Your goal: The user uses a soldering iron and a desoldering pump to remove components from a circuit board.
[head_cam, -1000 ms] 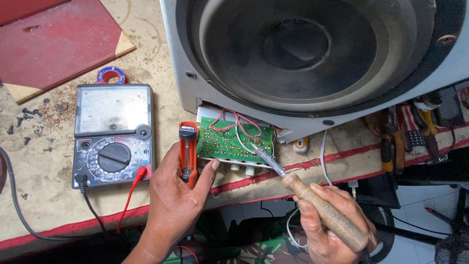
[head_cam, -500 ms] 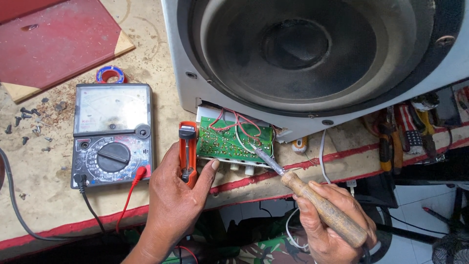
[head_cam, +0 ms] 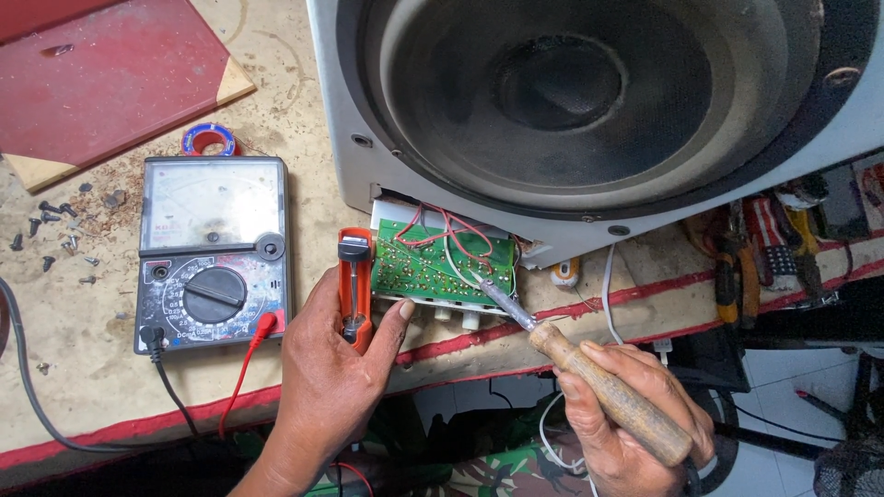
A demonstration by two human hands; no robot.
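My left hand (head_cam: 327,377) grips an orange tool with a grey slider (head_cam: 354,281), held upright against the left edge of a green circuit board (head_cam: 433,271). My right hand (head_cam: 635,423) holds a soldering iron by its wooden handle (head_cam: 608,391); the metal tip rests on the board's lower right area. Red and white wires run from the board up into a grey loudspeaker cabinet (head_cam: 368,120) with a large black cone (head_cam: 562,92) lying on the bench.
An analog multimeter (head_cam: 212,253) with red and black leads lies left of the board. A blue tape roll (head_cam: 209,138), loose screws (head_cam: 55,235) and a red board (head_cam: 101,74) sit at the back left. Pliers and hand tools (head_cam: 764,253) lie at the right.
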